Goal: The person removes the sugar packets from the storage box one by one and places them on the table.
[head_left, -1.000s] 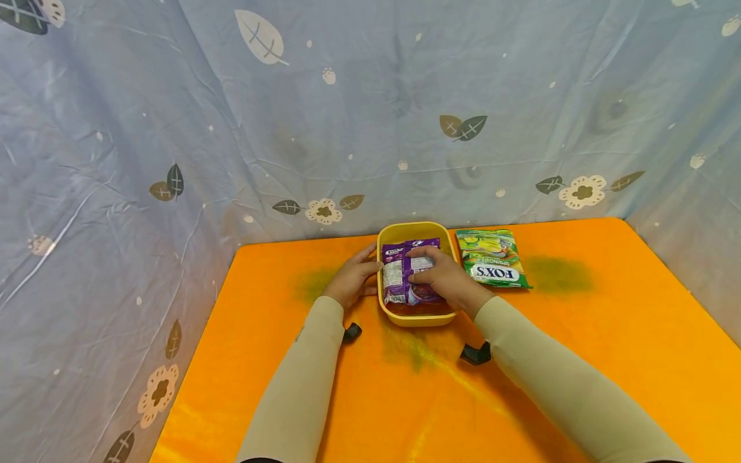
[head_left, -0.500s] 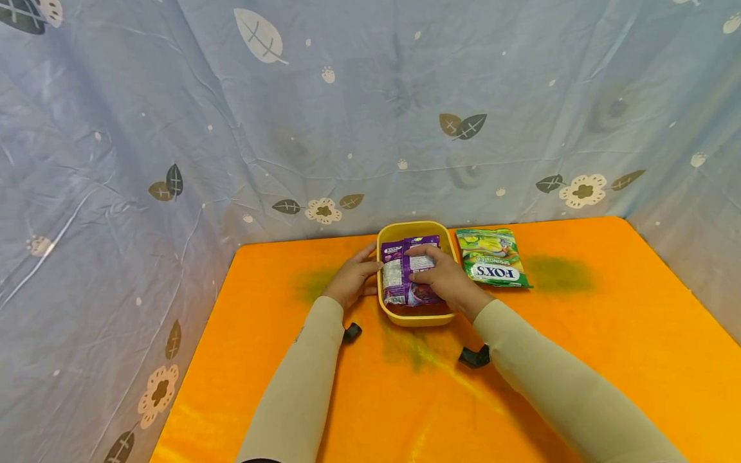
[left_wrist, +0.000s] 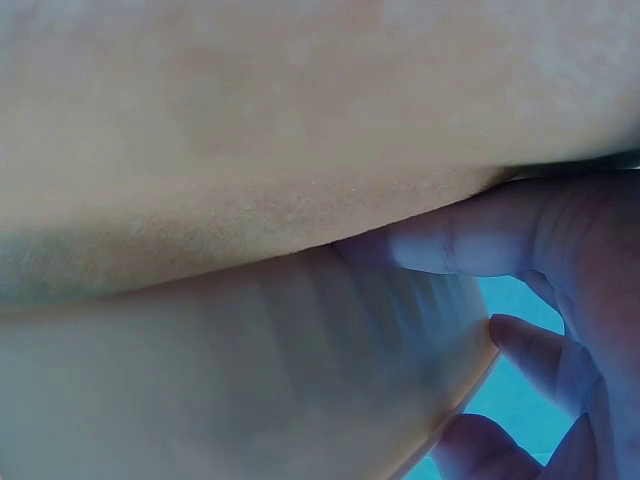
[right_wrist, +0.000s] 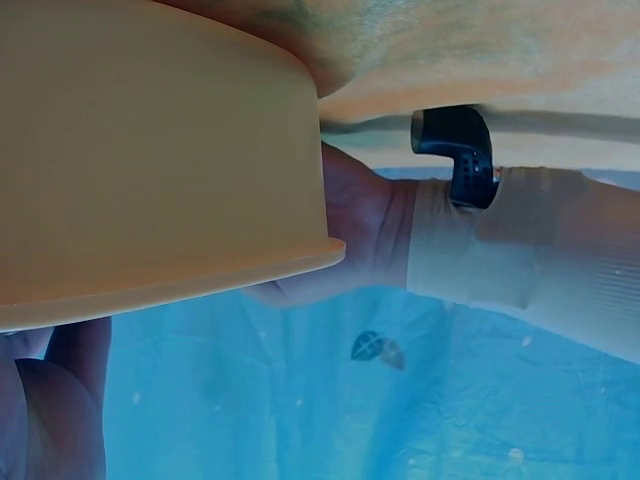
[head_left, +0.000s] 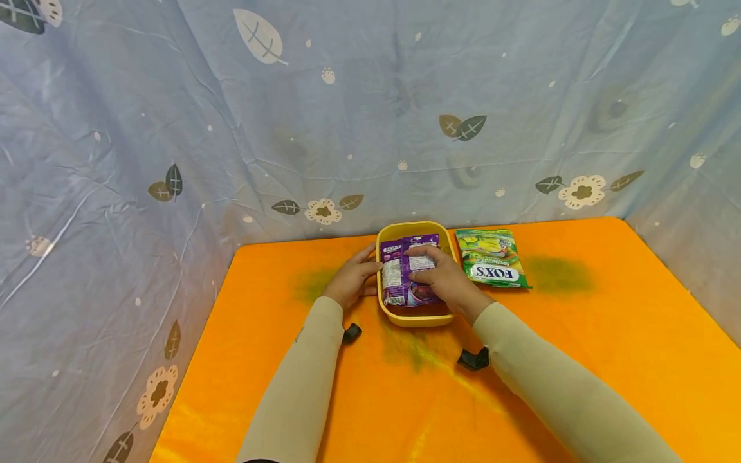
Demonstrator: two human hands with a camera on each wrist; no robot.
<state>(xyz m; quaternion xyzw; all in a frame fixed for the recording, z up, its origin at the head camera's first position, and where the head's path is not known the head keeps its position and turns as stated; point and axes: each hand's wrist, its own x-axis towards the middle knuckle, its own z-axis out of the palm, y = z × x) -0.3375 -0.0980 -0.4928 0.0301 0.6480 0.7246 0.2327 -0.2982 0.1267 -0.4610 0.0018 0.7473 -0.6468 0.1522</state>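
A yellow plastic tub [head_left: 418, 321] stands at the back of the table with a purple candy bag [head_left: 392, 273] lying in it, its printed back and centre seam facing up. My left hand [head_left: 349, 281] holds the tub's left side, thumb at the rim and fingers along the outer wall. In the left wrist view its fingers [left_wrist: 440, 235] touch the wall and rim. My right hand [head_left: 448, 278] reaches over the near right rim, thumb and index finger spread on top of the bag, the other fingers hidden. The right wrist view shows the tub's outer wall [right_wrist: 160, 170] from low down.
A green FOX'S Spring Tea candy bag [head_left: 493, 258] lies flat just right of the tub. An orange cloth [head_left: 405, 411] covers the table, with a patterned blue curtain [head_left: 370, 96] rising behind. Black wrist devices [head_left: 473, 359] sit under both forearms.
The purple bag has shifted slightly away from me and to the left inside the tub, under my right hand. My left hand and the tub have stayed put.
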